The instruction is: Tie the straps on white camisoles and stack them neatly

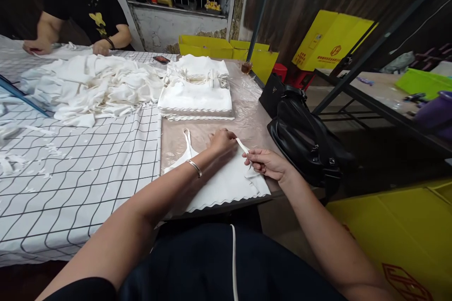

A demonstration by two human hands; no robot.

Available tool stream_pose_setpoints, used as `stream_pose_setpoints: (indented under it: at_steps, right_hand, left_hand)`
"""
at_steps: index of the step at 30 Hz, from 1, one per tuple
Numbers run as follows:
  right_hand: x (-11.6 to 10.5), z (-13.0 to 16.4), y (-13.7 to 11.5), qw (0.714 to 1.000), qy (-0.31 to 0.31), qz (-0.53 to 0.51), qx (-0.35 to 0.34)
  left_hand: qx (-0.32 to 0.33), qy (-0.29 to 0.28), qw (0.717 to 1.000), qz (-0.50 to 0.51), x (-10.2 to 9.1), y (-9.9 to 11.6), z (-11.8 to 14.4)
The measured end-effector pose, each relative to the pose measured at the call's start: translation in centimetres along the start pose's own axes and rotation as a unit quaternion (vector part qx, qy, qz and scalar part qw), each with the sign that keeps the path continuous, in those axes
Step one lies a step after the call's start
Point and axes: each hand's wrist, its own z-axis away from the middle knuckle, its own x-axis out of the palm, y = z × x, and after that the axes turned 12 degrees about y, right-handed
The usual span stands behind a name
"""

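Observation:
A white strappy top (226, 181) with a scalloped hem lies flat on the table's near right corner. My left hand (221, 141) pinches one of its thin shoulder straps (242, 146) near the top edge. My right hand (266, 163) holds the same strap a little further right, above the garment's right side. The other strap loops out at the top left of the garment. A silver bangle sits on my left wrist.
A neat stack of folded white tops (196, 99) stands behind, beside a loose heap of white garments (95, 87). A black handbag (303, 136) rests at the table's right edge. Another person in black (84, 14) works at the far left. Yellow boxes (399, 230) stand around.

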Motion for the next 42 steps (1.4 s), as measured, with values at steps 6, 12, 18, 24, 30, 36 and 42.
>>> stream_pose_setpoints:
  at_steps: [6, 12, 18, 24, 30, 36, 42]
  right_hand:
    - [-0.6, 0.3, -0.7, 0.998, 0.036, 0.013, -0.049]
    - [-1.7, 1.4, -1.2, 0.997, 0.016, 0.074, -0.02]
    - [-2.8, 2.3, -0.3, 0.995, -0.02, 0.092, 0.023]
    - [-2.5, 2.2, 0.1, 0.992, -0.066, 0.091, 0.063]
    - [-1.5, 0.9, -0.5, 0.999, -0.015, 0.026, 0.026]
    - [-1.2, -0.8, -0.9, 0.998, 0.051, -0.031, -0.019]
    - [0.1, -2.3, -0.4, 0.995, 0.06, -0.012, -0.081]
  left_hand:
    - [0.286, -0.054, 0.956, -0.018, -0.5, 1.1, 1.9]
    - [0.156, -0.032, 0.986, 0.041, -0.3, 0.8, -1.4]
    - [0.078, -0.032, 0.983, 0.161, -0.1, -0.6, -3.5]
    - [0.045, -0.03, 0.993, 0.108, -0.1, -0.4, -3.5]
    - [0.019, 0.003, 0.998, -0.061, -2.4, 0.6, -2.2]
    - [0.047, -0.048, 0.988, -0.14, -4.0, -0.2, 4.9]
    - [0.055, -0.043, 0.984, -0.161, -2.6, -1.1, 7.7]
